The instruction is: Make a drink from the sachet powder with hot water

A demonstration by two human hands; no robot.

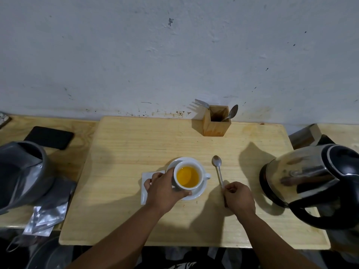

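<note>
A white cup (pixel 202 172) full of orange-yellow drink stands on a white saucer (pixel 198 193) in the middle of the wooden table (pixel 136 148). My left hand (pixel 165 189) grips the cup's left side, partly over a white sachet (pixel 144 183) lying flat beside the saucer. A metal spoon (pixel 218 167) lies on the table to the right of the cup, bowl pointing away. My right hand (pixel 239 197) closes on the spoon's handle end, which it hides.
A steel and black electric kettle (pixel 310 181) stands at the right edge. A wooden cutlery holder (pixel 216 124) with a fork and a spoon sits by the wall. At the left are a grey bag (pixel 21 171), silver sachets (pixel 48 214) and a black phone (pixel 49 137).
</note>
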